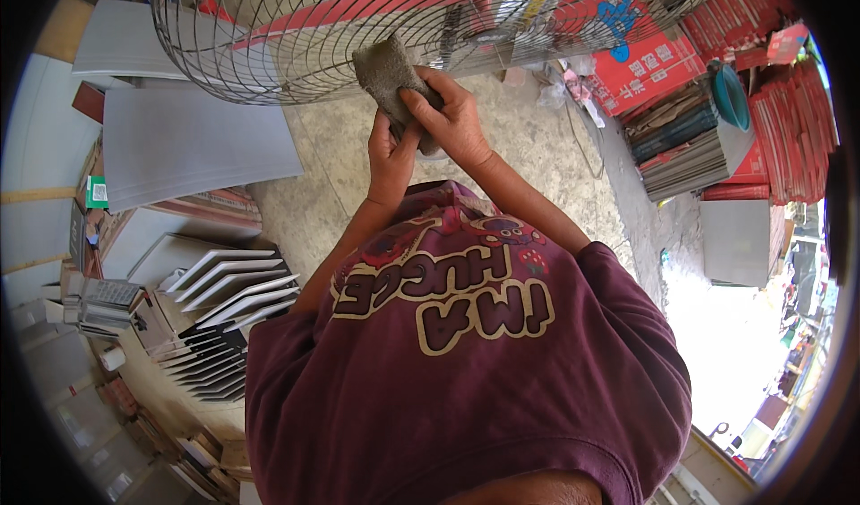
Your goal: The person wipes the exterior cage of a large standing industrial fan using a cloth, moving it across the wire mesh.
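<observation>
Both hands grip a rough grey-brown pad (pixel 381 71), oblong and soft-looking; I cannot tell whether it is a sponge or a folded cloth. My left hand (pixel 392 158) is closed round its lower part, with the thumb pointing up. From the right, my right hand (pixel 455 118) presses its thumb on the pad's face, its fingers curled behind the edge. The lower end of the pad is partly hidden by the fingers. Just beyond the pad is a large wire fan guard (pixel 296 39), and the pad's upper end overlaps it in view.
Grey panels (pixel 193 142) lie at the left. Below them, several white-faced boards (pixel 224 277) stand in a slotted rack. Red cartons (pixel 649 66) and stacked red packages (pixel 788 129) line the right, near a teal basin (pixel 730 98). Concrete floor (pixel 327 147) lies below my hands.
</observation>
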### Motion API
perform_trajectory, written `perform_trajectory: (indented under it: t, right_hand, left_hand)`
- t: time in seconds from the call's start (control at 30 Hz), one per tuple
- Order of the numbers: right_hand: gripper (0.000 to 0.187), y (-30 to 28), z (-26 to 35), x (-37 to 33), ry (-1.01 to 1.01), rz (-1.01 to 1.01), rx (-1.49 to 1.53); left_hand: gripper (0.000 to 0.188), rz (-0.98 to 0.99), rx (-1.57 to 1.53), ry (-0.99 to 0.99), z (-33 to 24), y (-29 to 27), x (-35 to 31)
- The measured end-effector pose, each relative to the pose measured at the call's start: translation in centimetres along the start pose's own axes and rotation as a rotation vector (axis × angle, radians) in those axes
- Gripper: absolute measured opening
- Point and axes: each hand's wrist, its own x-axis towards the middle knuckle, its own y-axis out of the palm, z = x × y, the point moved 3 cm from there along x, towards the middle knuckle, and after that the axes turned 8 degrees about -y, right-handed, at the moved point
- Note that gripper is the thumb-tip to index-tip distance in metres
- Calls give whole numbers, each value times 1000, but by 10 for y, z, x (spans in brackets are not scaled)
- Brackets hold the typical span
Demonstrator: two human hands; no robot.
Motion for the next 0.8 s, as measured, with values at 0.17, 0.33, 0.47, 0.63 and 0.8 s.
perform_trajectory:
  t: [0.17, 0.33, 0.47, 0.63, 0.8]
  right_hand:
    - [38, 6, -38, -12, 220, 99, -124]
    - [36, 8, -15, -20, 205, 142, -19]
    - [37, 17, 24, -3, -82, 112, 14]
    - [38, 31, 17, 6, 86, 174, -78]
    - [35, 35, -30, -14, 249, 255, -84]
  left_hand:
    - [36, -57, 68, -228, 14, -12, -4]
    - [39, -23, 51, -161, 4, -12, -20]
    - [39, -61, 26, 84, -21, -11, -21]
    - [37, -123, -43, 13, -22, -21, -15]
    - [35, -125, 63, -191, 11, -43, -19]
